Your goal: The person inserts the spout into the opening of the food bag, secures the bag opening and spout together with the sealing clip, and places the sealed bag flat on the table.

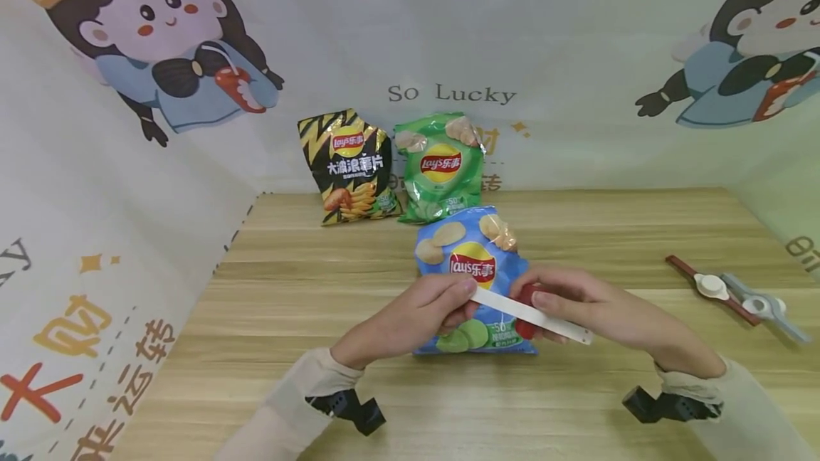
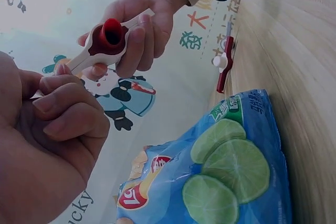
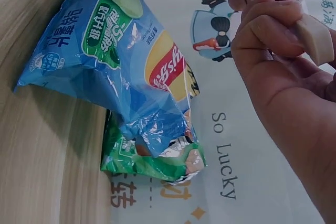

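Observation:
A white bag clip (image 1: 551,320) with a red round spout (image 2: 111,35) is held in both hands, in front of a blue Lay's chip bag (image 1: 474,240). My left hand (image 1: 426,313) pinches its left end between thumb and curled fingers. Around the spout and the right part of the clip, my right hand (image 1: 583,301) grips with thumb and fingers. The right wrist view shows the clip's pale end (image 3: 315,40) jutting past the right fingers. Lime slices are printed low on the blue bag, whose lower front is partly covered by the hands in the head view.
Behind, a black-and-yellow chip bag (image 1: 349,169) and a green one (image 1: 442,173) stand against the printed backdrop (image 1: 576,141). Two more spouted clips, one dark red (image 1: 685,270) and one grey (image 1: 784,322), overlap on the wooden table (image 1: 288,304) at the right.

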Motion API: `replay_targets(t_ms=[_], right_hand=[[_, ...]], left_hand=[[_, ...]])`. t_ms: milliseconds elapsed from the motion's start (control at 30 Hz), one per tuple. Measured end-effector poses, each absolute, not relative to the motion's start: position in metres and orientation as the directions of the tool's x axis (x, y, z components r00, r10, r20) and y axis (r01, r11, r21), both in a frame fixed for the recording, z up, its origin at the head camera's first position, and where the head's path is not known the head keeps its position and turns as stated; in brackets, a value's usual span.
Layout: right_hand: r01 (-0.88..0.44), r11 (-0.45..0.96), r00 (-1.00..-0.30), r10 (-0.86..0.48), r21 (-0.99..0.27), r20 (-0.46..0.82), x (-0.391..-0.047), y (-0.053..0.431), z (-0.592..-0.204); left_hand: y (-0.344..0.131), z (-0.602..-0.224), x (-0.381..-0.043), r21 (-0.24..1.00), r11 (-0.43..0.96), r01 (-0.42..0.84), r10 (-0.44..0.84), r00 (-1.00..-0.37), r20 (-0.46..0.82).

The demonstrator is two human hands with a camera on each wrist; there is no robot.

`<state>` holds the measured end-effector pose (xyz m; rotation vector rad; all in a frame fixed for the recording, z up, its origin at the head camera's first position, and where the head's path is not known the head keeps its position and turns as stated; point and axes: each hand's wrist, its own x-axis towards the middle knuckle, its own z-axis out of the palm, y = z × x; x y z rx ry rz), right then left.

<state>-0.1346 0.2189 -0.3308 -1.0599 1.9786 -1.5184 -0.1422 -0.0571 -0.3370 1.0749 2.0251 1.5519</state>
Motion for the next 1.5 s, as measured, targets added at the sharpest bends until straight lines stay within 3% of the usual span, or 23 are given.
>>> replay_targets(t_ms=[200,433,700,833,1033,1200,1500], right_hand=[[-0.309,0.118,-0.622,-0.776,-0.944,0.107,-0.139,0.219,-0.332],[-0.321,0.111,-0.623,-0.773,-0.940,0.121,-0.137,0.217,-0.331],[-0.358,0.206,-0.707,-0.697,-0.911,0.120,-0.132,0.214,-0.331],[-0.362,0.230,-0.706,-0.701,-0.904,0.104,-0.132,0.216,-0.329],[-0.402,0.402,-0.791,-0.605,-0.823,0.091,-0.129,0.217,-0.327],[-0.482,0.510,-0.838,-0.506,-0.712,0.205,-0.121,0.207,-0.328],[-0.619,0.572,-0.785,-0.458,-0.538,0.416,-0.116,0.196,-0.331]], left_hand=[[-0.059,-0.339,-0.144,0.940,0.079,0.333,0.739,-0.653,0.170],[-0.058,-0.338,-0.144,0.909,0.079,0.410,0.705,-0.667,0.240],[-0.055,-0.339,-0.144,0.847,0.193,0.496,0.643,-0.715,0.272],[-0.055,-0.339,-0.144,0.855,0.180,0.487,0.662,-0.702,0.261],[-0.052,-0.341,-0.143,0.821,0.238,0.520,0.663,-0.704,0.254],[-0.050,-0.342,-0.143,0.855,0.251,0.454,0.592,-0.771,0.235],[-0.049,-0.340,-0.142,0.908,0.248,0.339,0.519,-0.838,0.171]])
